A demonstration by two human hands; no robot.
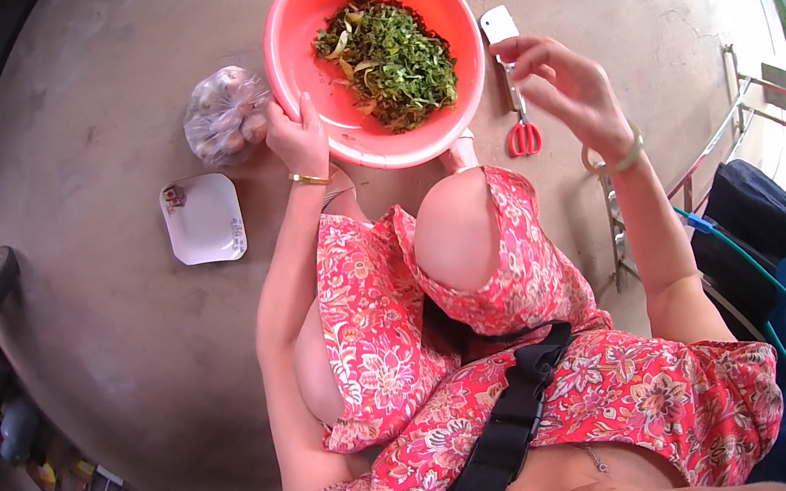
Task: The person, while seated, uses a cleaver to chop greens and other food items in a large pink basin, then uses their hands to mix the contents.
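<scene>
My left hand (pixel 299 138) grips the near-left rim of a pink plastic basin (pixel 295 56), thumb over the edge. Chopped green leaves (pixel 405 66) lie heaped in the basin, with darker shreds and pale yellowish pieces among them. To the right of the basin, my right hand (pixel 562 82) is raised with its fingers bent and apart, and I see nothing in it. Beneath and beside that hand, a cleaver (pixel 499 25) lies on the floor, its handle partly hidden. Red-handled scissors (pixel 524 139) lie just below the cleaver's handle.
Left of the basin sits a clear plastic bag (pixel 227 118) of roundish pale items. A white squarish dish (pixel 203 219) stands on the concrete floor (pixel 128 343). Metal-framed furniture (pixel 714 144) and dark cloth (pixel 757 209) are at the right. Assorted clutter lines the lower left.
</scene>
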